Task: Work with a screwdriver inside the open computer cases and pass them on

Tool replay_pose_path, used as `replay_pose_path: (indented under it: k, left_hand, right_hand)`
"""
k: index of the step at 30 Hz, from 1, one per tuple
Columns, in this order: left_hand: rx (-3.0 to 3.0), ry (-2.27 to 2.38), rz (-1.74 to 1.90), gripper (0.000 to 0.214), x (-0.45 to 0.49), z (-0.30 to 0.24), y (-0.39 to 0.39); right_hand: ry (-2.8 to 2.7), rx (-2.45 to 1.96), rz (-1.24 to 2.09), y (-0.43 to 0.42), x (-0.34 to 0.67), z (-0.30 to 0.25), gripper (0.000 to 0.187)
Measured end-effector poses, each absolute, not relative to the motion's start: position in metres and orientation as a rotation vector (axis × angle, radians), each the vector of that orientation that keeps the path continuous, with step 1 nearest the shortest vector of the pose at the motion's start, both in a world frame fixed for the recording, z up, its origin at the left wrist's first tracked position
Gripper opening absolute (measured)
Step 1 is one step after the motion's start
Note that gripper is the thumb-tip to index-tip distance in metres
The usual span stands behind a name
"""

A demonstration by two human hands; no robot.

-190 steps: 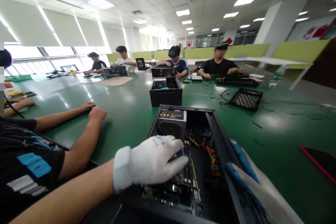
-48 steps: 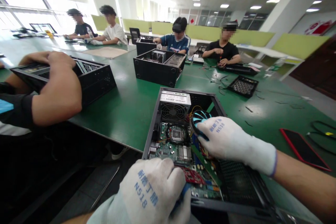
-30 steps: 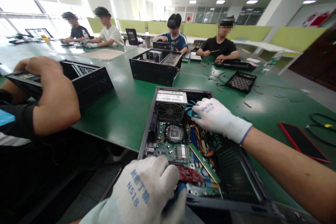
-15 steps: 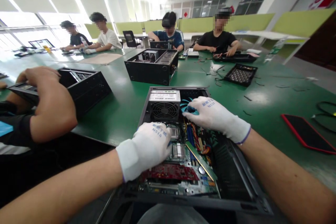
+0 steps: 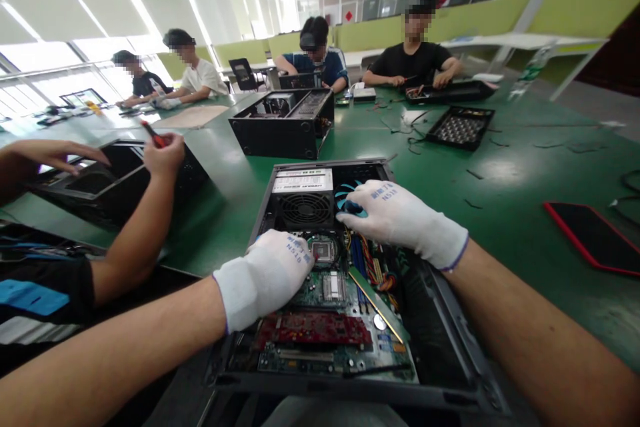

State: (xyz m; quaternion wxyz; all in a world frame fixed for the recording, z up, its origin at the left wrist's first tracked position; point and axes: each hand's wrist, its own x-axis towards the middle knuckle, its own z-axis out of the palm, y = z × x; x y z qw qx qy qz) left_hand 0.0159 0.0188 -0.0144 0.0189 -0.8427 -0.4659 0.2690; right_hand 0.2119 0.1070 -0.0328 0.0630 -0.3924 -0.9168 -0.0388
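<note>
An uncovered black computer case (image 5: pixel 265 197) lies in front of me, its circuit board facing up. My left hand (image 5: pixel 280 267), in a white glove, is over the board's left side beside the processor socket (image 5: pixel 323 251). Its fingers curl downward and whatever they may hold is hidden. My right hand (image 5: pixel 395 213), gloved too, is closed at the blue fan (image 5: pixel 346 197). A small dark piece (image 5: pixel 355 209) shows between its thumb and fingers; its kind is unclear. A green memory stick (image 5: pixel 377 303) rests slantwise over the board. Below the socket is a red card (image 5: pixel 315 331).
The power supply (image 5: pixel 305 207) fills the case's far left corner. On the green table (image 5: pixel 215 207) stands another computer case (image 5: pixel 280 123). A co-worker's hand (image 5: pixel 165 150) at left holds a red-and-black tool. A red-edged dark panel (image 5: pixel 595 237) lies at right; several people sit across.
My left hand has shifted slightly left, uncovering more of the processor socket. My right hand stays by the fan. The left co-worker's arm has swung aside, showing a red-and-black tool.
</note>
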Motion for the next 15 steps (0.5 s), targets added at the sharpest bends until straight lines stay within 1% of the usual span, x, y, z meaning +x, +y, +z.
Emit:
replay_pose_path:
  k: [3,6,10,15]
  left_hand:
    - [-2.726,-1.375,0.802,0.02,0.002,-0.018,0.015]
    - [-2.736,-1.384,0.949,0.021,-0.005,-0.021,0.013]
    - [-2.681,-1.442,1.098,0.024,0.009,-0.017,0.013]
    - [-2.652,-1.431,1.519,0.023,0.032,-0.003,0.014]
  right_hand:
    - [-2.759,-1.168,-0.125,0.108,0.213,-0.035,0.045]
    - [-2.758,-1.146,-0.13,0.109,0.213,-0.037,0.045]
    - [-2.763,-1.124,-0.155,0.109,0.214,-0.038,0.044]
    - [-2.789,-1.079,-0.192,0.11,0.215,-0.037,0.046]
